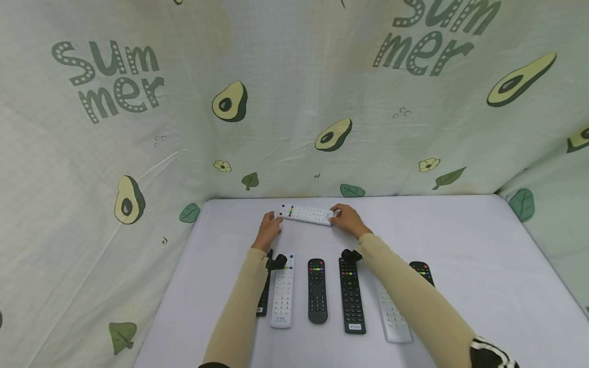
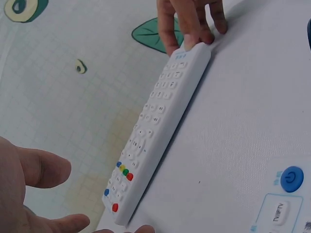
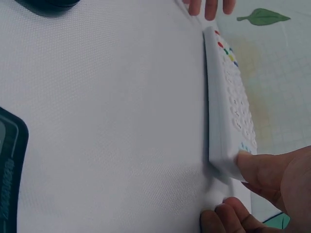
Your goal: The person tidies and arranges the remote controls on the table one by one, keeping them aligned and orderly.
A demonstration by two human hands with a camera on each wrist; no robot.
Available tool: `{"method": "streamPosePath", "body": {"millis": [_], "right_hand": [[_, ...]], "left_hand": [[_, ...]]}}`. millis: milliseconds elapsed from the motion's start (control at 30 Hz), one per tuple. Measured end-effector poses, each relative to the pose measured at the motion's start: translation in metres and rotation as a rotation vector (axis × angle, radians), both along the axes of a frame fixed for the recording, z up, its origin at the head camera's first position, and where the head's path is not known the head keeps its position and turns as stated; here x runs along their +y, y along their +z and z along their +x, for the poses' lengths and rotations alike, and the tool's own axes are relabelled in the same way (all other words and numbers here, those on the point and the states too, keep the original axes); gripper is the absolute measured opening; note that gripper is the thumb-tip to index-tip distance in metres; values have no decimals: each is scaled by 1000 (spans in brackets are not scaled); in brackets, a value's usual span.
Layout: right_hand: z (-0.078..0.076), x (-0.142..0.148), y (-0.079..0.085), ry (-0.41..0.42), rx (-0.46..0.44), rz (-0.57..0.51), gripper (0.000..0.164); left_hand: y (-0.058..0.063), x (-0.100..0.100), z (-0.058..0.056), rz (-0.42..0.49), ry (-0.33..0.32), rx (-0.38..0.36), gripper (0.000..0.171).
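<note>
A white remote control [image 1: 306, 214] with small coloured buttons lies crosswise near the table's back edge, between the two hands. The right hand [image 1: 348, 221] pinches its right end; in the right wrist view the thumb [image 3: 260, 167] presses on that end, and the other fingers are lower down, close to the tabletop. At the opposite end is the left hand [image 1: 268, 231]. In the left wrist view the left thumb [image 2: 46, 167] and fingers are spread apart beside the end with the red and blue buttons.
Nearer the person, several remotes stand in a row: a white one [image 1: 282, 299], a short black one [image 1: 317, 291] and a long black one [image 1: 352, 296] in the middle. Forearms partly cover another white remote [image 1: 394, 317] and black ones at both ends. A printed cloth [image 1: 285, 66] hangs behind the table.
</note>
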State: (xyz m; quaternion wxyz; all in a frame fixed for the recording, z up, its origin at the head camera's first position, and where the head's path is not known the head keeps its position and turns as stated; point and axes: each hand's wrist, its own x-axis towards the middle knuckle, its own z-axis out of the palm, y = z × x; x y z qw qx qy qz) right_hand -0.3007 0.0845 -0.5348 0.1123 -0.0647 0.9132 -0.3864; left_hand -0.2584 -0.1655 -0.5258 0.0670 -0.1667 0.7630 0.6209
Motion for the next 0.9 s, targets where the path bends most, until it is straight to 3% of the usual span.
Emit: {"method": "streamPosePath", "body": {"millis": [333, 567, 900], "right_hand": [[-1, 0, 4, 9, -4, -31, 36], [3, -1, -1, -2, 20, -61, 34], [18, 1, -10, -51, 10, -144, 31]], "left_hand": [[-1, 0, -8, -24, -19, -10, 59], [1, 1, -2, -91, -19, -35, 58], [-3, 7, 11, -87, 2, 19, 59]]}}
